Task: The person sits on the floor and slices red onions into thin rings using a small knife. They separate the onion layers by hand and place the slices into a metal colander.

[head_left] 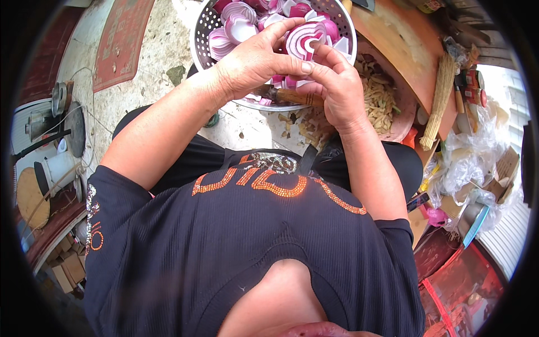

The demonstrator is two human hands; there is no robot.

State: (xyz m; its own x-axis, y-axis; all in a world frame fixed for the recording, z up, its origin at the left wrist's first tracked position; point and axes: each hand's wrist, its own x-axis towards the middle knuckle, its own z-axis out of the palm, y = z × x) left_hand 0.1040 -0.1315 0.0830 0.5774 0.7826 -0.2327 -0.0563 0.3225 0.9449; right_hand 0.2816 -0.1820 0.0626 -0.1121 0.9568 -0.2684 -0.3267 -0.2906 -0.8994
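Halved red onion (306,40) in the grip of left hand (252,59) and right hand (337,87); perforated metal colander (203,42) of onion pieces beneath

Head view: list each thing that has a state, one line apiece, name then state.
onion half: cut open, rings showing, pinched between both hands over the colander.
left hand: closed on the onion half, thumb and fingers gripping.
right hand: closed on the onion half and on a wooden knife handle.
colander: upright, filled with cut red onion pieces.
knife handle: held in the right hand, blade hidden.
straw brush: lying idle on the right.
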